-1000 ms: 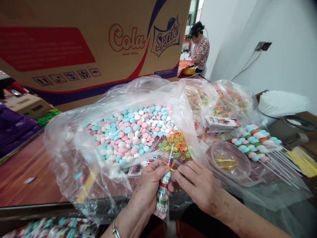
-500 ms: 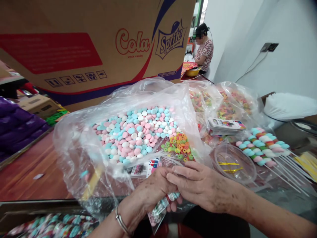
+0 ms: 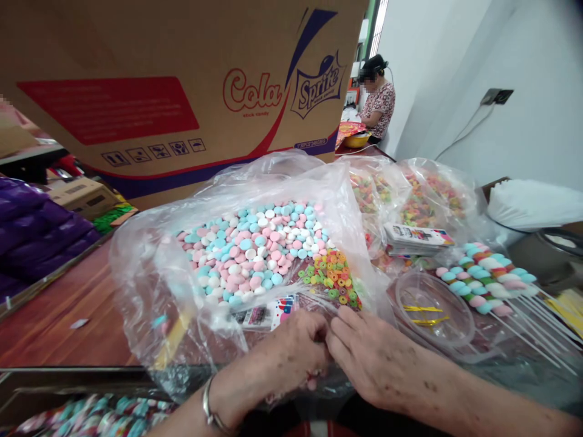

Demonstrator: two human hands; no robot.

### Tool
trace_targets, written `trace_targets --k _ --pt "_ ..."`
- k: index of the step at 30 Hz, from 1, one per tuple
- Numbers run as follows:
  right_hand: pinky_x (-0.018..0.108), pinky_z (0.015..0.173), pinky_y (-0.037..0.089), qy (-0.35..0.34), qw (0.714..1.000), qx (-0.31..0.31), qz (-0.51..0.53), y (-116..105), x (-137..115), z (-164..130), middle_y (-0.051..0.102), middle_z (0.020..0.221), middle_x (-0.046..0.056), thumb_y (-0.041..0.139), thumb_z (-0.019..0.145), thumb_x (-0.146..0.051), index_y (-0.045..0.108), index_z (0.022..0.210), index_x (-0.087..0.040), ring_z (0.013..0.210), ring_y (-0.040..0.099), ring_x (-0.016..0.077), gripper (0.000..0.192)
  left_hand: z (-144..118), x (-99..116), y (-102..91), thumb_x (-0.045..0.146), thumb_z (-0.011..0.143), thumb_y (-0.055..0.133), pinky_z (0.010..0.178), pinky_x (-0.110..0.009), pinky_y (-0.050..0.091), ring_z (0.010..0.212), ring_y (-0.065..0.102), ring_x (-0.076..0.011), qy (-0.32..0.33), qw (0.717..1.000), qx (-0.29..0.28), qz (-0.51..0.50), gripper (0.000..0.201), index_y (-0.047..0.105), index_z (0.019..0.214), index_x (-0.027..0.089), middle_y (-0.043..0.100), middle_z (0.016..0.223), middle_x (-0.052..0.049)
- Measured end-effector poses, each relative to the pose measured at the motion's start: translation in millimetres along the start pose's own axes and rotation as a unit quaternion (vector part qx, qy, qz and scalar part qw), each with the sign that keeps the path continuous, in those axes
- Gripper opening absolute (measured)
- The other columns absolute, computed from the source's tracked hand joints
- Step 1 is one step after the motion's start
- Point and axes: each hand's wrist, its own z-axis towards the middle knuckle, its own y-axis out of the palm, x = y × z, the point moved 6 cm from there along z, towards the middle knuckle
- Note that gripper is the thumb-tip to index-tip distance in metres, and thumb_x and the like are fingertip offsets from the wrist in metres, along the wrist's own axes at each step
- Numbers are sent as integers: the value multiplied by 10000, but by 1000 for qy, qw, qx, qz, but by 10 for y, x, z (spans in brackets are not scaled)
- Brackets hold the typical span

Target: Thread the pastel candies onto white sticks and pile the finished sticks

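Both hands are meeting at the near edge of the surface [image 3: 59, 315], the left hand [image 3: 282, 358] curling closed around a wrapped candy stick [image 3: 310, 381] while the right hand [image 3: 368, 352] is pinching at its top, close beside the open bag of candies [image 3: 255, 255] for easy reach.

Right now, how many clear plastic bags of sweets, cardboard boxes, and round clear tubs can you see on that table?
Clear bags of sweets: 3 — pink, blue and white discs bag, left ring-candy bag, right ring-candy bag
Cardboard boxes: 2 — Cola Sprite box, small box
Round clear tubs: 1 — tub with gold twist ties
Total: 6
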Motion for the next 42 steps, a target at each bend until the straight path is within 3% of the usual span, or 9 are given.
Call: trace_targets --k 7,10,14,18,23,28,33,37,42 --pt "318 568 353 264 945 179 69 120 458 193 547 684 61 374 915 -101 543 753 -177 657 488 203 246 -184 260 -54 33 780 560 840 -410 432 839 603 -280 324 864 251 293 242 703 871 206 689 864 -112" --pt "283 618 400 332 890 249 190 30 614 236 565 714 28 412 935 -146 522 798 -184 676 530 166 179 -386 216 14 114 840 583 850 -388 419 858 591 -254 426 819 246 294 173 697 931 208 684 915 -106" --pt "262 629 400 312 860 285 286 -134 411 353 538 713 7 415 916 -126 501 799 -193 668 514 141 160 -274 -43 -144 436 952 446 642 -310 446 656 573 -203 180 973 141 -14 384 672 775 181 638 694 -67" --pt "273 635 390 225 876 278 324 -151 141 480 524 715 15 401 892 -102 497 788 -193 691 493 154 168 -339 93 -504 646 878 454 677 -327 496 700 634 -219 111 926 130 -337 545 716 965 177 709 799 -79" --pt "259 619 389 271 858 273 341 -43 236 524 530 702 4 418 882 -118 504 783 -195 671 499 144 152 -432 245 -534 785 792 427 688 -360 493 554 618 -226 81 978 -38 -189 726 750 650 150 668 526 -114" --pt "269 660 431 242 847 240 409 25 138 606 563 723 15 411 909 -163 525 789 -195 690 530 147 169 -479 200 -572 782 807 398 853 -401 485 843 662 -281 115 970 28 -214 698 781 812 200 740 794 -114" --pt "251 606 410 307 821 244 414 80 322 541 545 692 0 420 911 -178 517 774 -195 655 510 137 169 -640 213 -437 736 832 419 939 -446 445 799 678 -321 155 978 -103 -94 682 807 652 206 744 677 -138" --pt "281 661 421 215 859 286 367 -81 130 592 555 722 19 418 890 -138 533 795 -190 710 510 157 159 -509 -46 -557 526 839 623 767 -307 521 766 649 -210 24 979 82 -183 380 755 694 201 741 799 -63" --pt "246 660 460 246 827 259 434 104 -250 662 603 715 18 414 888 -120 537 783 -193 683 564 140 177 -480 -100 -546 312 686 816 663 -239 541 702 649 -154 61 907 262 -323 241 682 830 172 700 797 -14"
